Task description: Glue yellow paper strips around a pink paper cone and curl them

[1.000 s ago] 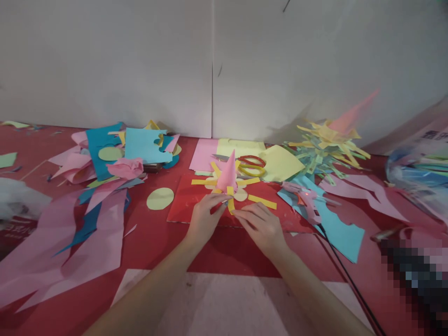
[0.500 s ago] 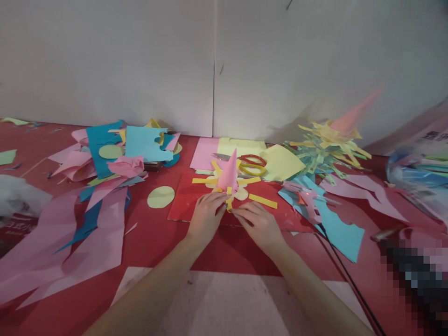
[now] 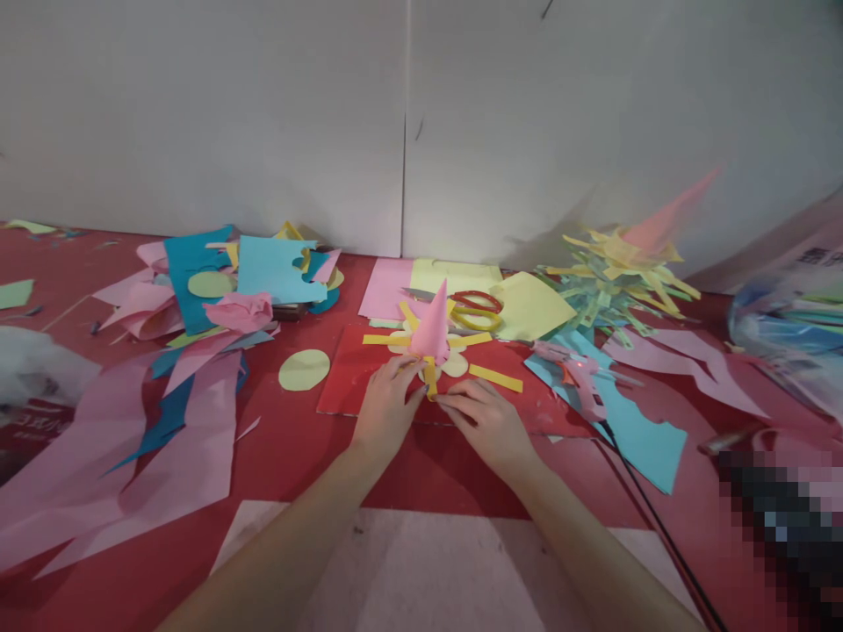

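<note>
A pink paper cone (image 3: 431, 329) stands upright on a pale yellow paper flower (image 3: 454, 363), with yellow paper strips reaching outward around it. The front yellow paper strip (image 3: 430, 376) points toward me. Along its left side are the bent fingers and thumb of my left hand (image 3: 388, 404), closed by the cone's base. My right hand (image 3: 491, 421) pinches at the strip's near end with its fingertips; the exact contact is small and partly hidden. To the right, a loose yellow strip (image 3: 496, 378) lies on the red board (image 3: 356, 382).
Behind the cone lie scissors (image 3: 478, 309) on paper sheets. A pink glue gun (image 3: 580, 382) with a black cord rests on blue paper (image 3: 649, 439) at right. Farther right is a finished-looking fringed cone piece (image 3: 619, 263). Pink scraps (image 3: 204, 430) and a yellow disc (image 3: 304, 370) lie left.
My left fingertips have shifted slightly left, showing more of the front strip, which looks straighter. My right hand stays almost in place.
</note>
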Motion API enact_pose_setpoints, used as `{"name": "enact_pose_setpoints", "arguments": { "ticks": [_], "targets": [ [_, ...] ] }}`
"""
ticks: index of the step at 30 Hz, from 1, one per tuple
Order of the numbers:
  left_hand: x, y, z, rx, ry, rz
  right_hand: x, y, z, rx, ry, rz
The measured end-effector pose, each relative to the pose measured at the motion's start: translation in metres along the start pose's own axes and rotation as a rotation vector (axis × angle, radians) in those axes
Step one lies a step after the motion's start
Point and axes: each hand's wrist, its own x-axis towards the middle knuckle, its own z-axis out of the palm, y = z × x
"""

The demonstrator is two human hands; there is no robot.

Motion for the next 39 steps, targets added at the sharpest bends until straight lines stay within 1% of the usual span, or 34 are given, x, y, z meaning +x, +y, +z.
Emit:
{"name": "enact_pose_setpoints", "arguments": {
  "ticks": [8, 13, 23, 36, 39],
  "targets": [
    [0.0004, 0.0022, -0.002, 0.069, -0.044, -0.006, 0.0021, -0.0015, -0.001, 0.006, 0.015, -0.014],
    [0.0002, 0.0052, -0.0048, 0.11, -0.082, -0.013, 0.001, -0.0008, -0.0008, 0.02, -0.006, -0.017],
    [-0.0005, 0.0053, -0.0046, 0.115, -0.078, 0.001, 0.0017, -0.0019, -0.0021, 0.033, -0.014, 0.006],
    [-0.0008, 0.0072, -0.0065, 0.179, -0.106, 0.002, 0.0027, -0.0037, -0.0033, 0.03, -0.023, 0.016],
    [-0.0002, 0.0086, -0.0077, 0.185, -0.112, 0.028, 0.002, -0.0032, -0.003, 0.022, -0.036, 0.021]
  ]
}}
